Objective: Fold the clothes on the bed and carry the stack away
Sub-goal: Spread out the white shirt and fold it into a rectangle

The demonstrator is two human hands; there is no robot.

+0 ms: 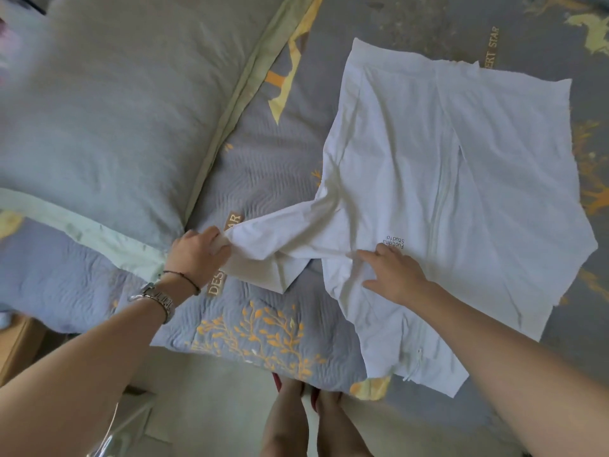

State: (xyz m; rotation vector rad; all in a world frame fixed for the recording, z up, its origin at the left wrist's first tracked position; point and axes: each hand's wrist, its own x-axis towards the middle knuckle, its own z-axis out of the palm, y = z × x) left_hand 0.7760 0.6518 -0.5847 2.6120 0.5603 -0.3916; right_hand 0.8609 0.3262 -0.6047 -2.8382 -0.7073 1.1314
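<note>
I see white jacket point(461, 179), small black lettering; grey-blue bedspread point(270, 159), orange-yellow leaf print; grey pillow point(108, 103), pale green border.

- A bed point(270, 179) fills most of the view, covered in a grey-blue quilted spread with orange leaf embroidery.
- A large grey pillow point(108, 103) with a pale green border lies on it.
- Pale floor point(211, 397) runs below the bed's near edge.
- Soft daylight, even.
</note>
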